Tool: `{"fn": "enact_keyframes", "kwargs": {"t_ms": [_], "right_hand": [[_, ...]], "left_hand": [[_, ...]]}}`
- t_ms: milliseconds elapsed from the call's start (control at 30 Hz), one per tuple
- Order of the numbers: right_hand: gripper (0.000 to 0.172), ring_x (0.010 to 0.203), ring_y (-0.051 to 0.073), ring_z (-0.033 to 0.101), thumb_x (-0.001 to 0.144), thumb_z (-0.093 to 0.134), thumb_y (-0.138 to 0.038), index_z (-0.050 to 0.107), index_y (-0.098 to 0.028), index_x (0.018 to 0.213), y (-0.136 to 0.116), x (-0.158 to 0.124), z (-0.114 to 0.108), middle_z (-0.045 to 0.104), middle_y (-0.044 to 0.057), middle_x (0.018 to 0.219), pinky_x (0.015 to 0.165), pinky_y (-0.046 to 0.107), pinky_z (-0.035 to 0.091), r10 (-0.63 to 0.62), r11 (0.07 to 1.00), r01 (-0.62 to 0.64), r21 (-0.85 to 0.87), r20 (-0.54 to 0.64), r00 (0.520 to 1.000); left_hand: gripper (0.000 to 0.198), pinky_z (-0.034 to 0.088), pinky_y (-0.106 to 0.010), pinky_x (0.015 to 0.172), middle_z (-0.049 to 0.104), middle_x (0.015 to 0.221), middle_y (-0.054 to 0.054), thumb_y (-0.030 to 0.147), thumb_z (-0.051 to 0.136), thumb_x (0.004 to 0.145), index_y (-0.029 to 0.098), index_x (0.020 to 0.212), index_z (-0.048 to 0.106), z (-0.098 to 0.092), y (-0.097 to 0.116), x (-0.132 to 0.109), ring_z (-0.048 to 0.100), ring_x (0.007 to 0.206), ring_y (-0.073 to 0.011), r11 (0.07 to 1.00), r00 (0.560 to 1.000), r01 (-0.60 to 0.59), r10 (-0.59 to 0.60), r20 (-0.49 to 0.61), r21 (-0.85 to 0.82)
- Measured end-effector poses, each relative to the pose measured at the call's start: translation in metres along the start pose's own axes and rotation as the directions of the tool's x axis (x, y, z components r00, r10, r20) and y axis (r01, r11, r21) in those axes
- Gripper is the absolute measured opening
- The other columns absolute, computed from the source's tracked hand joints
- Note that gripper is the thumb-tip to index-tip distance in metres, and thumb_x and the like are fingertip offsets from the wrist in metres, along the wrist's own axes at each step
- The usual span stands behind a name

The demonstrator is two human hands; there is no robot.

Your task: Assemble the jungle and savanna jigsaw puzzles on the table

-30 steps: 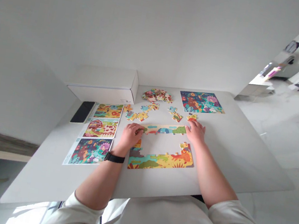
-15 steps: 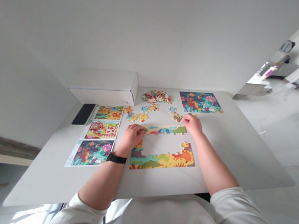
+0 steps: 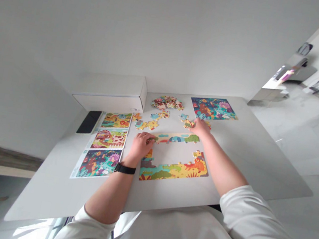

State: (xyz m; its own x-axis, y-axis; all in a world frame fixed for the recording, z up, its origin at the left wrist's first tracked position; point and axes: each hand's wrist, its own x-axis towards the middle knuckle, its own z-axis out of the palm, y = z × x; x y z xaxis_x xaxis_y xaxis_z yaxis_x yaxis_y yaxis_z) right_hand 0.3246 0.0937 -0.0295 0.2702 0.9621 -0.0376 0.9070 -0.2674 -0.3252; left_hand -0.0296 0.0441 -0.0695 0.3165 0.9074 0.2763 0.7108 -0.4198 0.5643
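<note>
A partly joined jigsaw puzzle lies before me, with animals along its lower border and an open gap in its middle. At its upper left corner, my left hand has its fingers curled together on a green-edged puzzle piece. The top strip runs right from there. Beyond that strip, my right hand bends down with its fingertips closed on a puzzle piece in a small loose group. The fingers partly hide that piece. More loose pieces lie between the hands, farther back.
A heap of puzzle pieces sits near the wall. Behind on the right lies a dark, colourful finished picture. At left are a sheet with three pictures, a black phone and a white box.
My right hand has moved slightly left, from the right side of the small loose group onto its pieces, uncovering others at its right. My left hand stays at the puzzle's corner.
</note>
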Motion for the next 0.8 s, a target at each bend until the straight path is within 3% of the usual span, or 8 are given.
{"fn": "enact_keyframes", "kwargs": {"t_ms": [133, 233, 333, 433, 533, 633, 700, 800], "right_hand": [[0.040, 0.104, 0.024, 0.075, 0.085, 0.079, -0.016, 0.066, -0.024, 0.122, 0.006, -0.010, 0.002, 0.081, 0.006, 0.107, 0.091, 0.035, 0.056, -0.060, 0.982, 0.067, 0.174, -0.047, 0.997], [0.037, 0.096, 0.021, 0.076, 0.086, 0.072, -0.015, 0.064, -0.024, 0.122, 0.010, -0.020, -0.001, 0.080, 0.002, 0.099, 0.088, 0.032, 0.056, -0.071, 0.921, 0.112, 0.373, -0.122, 0.990], [0.041, 0.095, 0.021, 0.076, 0.083, 0.073, -0.022, 0.062, -0.023, 0.122, 0.018, -0.029, -0.007, 0.078, 0.001, 0.097, 0.090, 0.034, 0.058, -0.051, 0.769, 0.132, 0.626, -0.144, 0.988], [0.049, 0.093, 0.022, 0.075, 0.079, 0.078, -0.033, 0.061, -0.025, 0.124, 0.028, -0.040, -0.013, 0.076, 0.000, 0.096, 0.087, 0.037, 0.060, -0.053, 0.532, 0.106, 0.840, -0.092, 0.994], [0.055, 0.089, 0.021, 0.075, 0.075, 0.085, -0.041, 0.062, -0.028, 0.123, 0.035, -0.054, -0.015, 0.074, -0.001, 0.096, 0.083, 0.037, 0.062, -0.075, 0.317, 0.065, 0.946, -0.043, 0.996], [0.055, 0.087, 0.020, 0.074, 0.070, 0.091, -0.044, 0.065, -0.029, 0.116, 0.034, -0.069, -0.007, 0.073, -0.003, 0.096, 0.083, 0.035, 0.062, -0.082, 0.149, 0.021, 0.989, -0.009, 0.997], [0.054, 0.086, 0.019, 0.073, 0.066, 0.094, -0.045, 0.067, -0.028, 0.109, 0.030, -0.078, 0.000, 0.072, -0.003, 0.093, 0.081, 0.034, 0.061, -0.093, 0.080, -0.023, 0.997, 0.030, 0.995], [0.054, 0.084, 0.019, 0.070, 0.062, 0.098, -0.047, 0.068, -0.026, 0.101, 0.022, -0.090, 0.010, 0.071, -0.003, 0.089, 0.081, 0.034, 0.060, -0.124, 0.057, -0.084, 0.995, 0.091, 0.988]], "left_hand": [[0.021, 0.053, -0.048, 0.113, 0.080, 0.116, -0.009, 0.024, 0.063, 0.097, 0.025, 0.108, 0.080, -0.001, 0.001, 0.001, 0.071, 0.116, -0.0294, 1.000, 1.000, -0.002, 0.002, -0.006, -0.006], [0.021, 0.055, -0.048, 0.111, 0.080, 0.116, -0.010, 0.023, 0.063, 0.096, 0.023, 0.111, 0.079, -0.003, 0.004, 0.001, 0.072, 0.114, -0.0295, 0.999, 0.999, 0.017, -0.018, -0.040, -0.035], [0.023, 0.056, -0.047, 0.111, 0.077, 0.120, -0.011, 0.024, 0.063, 0.097, 0.022, 0.115, 0.077, -0.007, 0.013, -0.001, 0.072, 0.120, -0.0293, 0.993, 0.990, 0.040, -0.054, -0.130, -0.107], [0.025, 0.058, -0.044, 0.110, 0.076, 0.125, -0.010, 0.031, 0.063, 0.100, 0.023, 0.121, 0.074, -0.013, 0.030, 0.001, 0.072, 0.123, -0.0265, 0.968, 0.977, 0.052, -0.101, -0.188, -0.247], [0.031, 0.063, -0.040, 0.100, 0.076, 0.123, -0.010, 0.039, 0.066, 0.101, 0.023, 0.127, 0.071, -0.013, 0.058, 0.010, 0.075, 0.111, -0.0228, 0.900, 0.991, 0.037, -0.087, -0.097, -0.434], [0.039, 0.064, -0.034, 0.087, 0.076, 0.120, -0.010, 0.045, 0.072, 0.098, 0.023, 0.131, 0.069, -0.001, 0.088, 0.018, 0.075, 0.105, -0.0209, 0.787, 0.993, 0.101, -0.112, 0.020, -0.608], [0.043, 0.064, -0.030, 0.077, 0.075, 0.117, -0.010, 0.048, 0.076, 0.095, 0.022, 0.128, 0.070, 0.014, 0.106, 0.021, 0.074, 0.097, -0.0191, 0.683, 0.980, 0.185, -0.177, 0.086, -0.706], [0.047, 0.062, -0.026, 0.068, 0.073, 0.108, -0.008, 0.050, 0.085, 0.088, 0.021, 0.121, 0.070, 0.038, 0.122, 0.019, 0.074, 0.092, -0.0187, 0.510, 0.931, 0.339, -0.300, 0.206, -0.791]]}}
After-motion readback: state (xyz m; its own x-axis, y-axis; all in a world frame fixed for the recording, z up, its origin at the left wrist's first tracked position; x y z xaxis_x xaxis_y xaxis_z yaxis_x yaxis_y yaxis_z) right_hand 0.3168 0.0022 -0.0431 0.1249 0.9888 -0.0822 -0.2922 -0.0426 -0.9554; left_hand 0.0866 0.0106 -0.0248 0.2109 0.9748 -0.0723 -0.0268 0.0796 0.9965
